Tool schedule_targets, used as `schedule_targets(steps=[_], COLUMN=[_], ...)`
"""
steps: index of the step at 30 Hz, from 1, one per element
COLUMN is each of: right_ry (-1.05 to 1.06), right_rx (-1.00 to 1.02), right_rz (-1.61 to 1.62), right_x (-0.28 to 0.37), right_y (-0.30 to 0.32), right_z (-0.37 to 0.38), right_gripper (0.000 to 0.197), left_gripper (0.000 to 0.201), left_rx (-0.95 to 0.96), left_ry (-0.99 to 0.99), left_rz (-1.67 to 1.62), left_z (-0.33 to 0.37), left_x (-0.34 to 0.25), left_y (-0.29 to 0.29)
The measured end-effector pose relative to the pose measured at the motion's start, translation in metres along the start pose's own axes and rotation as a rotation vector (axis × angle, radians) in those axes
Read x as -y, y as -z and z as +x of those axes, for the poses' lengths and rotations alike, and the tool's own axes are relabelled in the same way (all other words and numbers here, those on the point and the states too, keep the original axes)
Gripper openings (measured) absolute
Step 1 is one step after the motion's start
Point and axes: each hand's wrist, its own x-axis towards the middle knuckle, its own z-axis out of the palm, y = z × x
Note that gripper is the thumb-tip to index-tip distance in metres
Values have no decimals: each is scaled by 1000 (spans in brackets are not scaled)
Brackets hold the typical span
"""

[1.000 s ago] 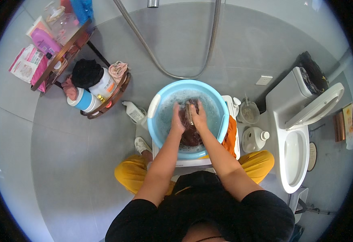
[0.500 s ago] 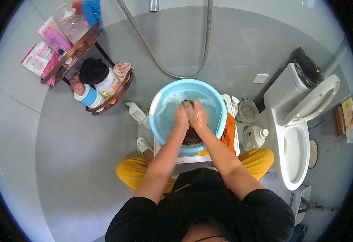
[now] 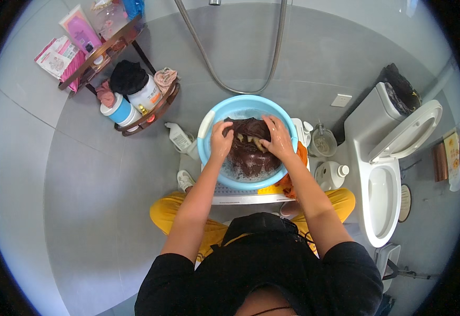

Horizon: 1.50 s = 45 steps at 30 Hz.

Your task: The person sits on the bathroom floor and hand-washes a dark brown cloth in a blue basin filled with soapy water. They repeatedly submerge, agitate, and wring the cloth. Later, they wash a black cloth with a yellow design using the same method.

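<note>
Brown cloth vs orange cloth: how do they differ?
Colour: brown cloth is dark, orange cloth bright. Place: brown cloth is in the blue basin, orange cloth outside it, at right. Contact: left hand and right hand are on brown cloth, neither on orange cloth. Both look rumpled.

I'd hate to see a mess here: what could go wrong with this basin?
Sudsy water might slosh over the blue basin as the brown cloth moves. The orange cloth beside the basin could get splashed. The white bottle left of the basin could be knocked.

Soft bright light, bowed edges, black corners
</note>
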Motion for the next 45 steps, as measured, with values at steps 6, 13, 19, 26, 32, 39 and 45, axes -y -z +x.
schedule_targets(steps=[6,13,19,26,32,39,45], right_ry=[-397,-224,-145,-7,-26,-233,75], right_rx=[661,153,153,556,936,802,516], right_rz=[-100,-88,-149,-246,-222,-184,-80], right_x=[-7,-13,-22,-15,-8,-14,-23], right_y=[-7,-25,-45,-40,-37,-21,-36], right_z=[-15,6,24,-13,-38,3,8], right_gripper=[34,17,38,43,48,28,38], left_gripper=[15,47,73,61,35,45,38], left_rx=[480,505,627,441,380,557,587], left_ry=[24,249,199,369,310,56,-163], left_rz=[116,131,453,497,432,216,199], left_z=[-30,-29,-36,-35,-29,-54,-59], left_x=[-7,-7,0,32,-5,-5,-11], left_y=[5,6,2,-8,0,11,13])
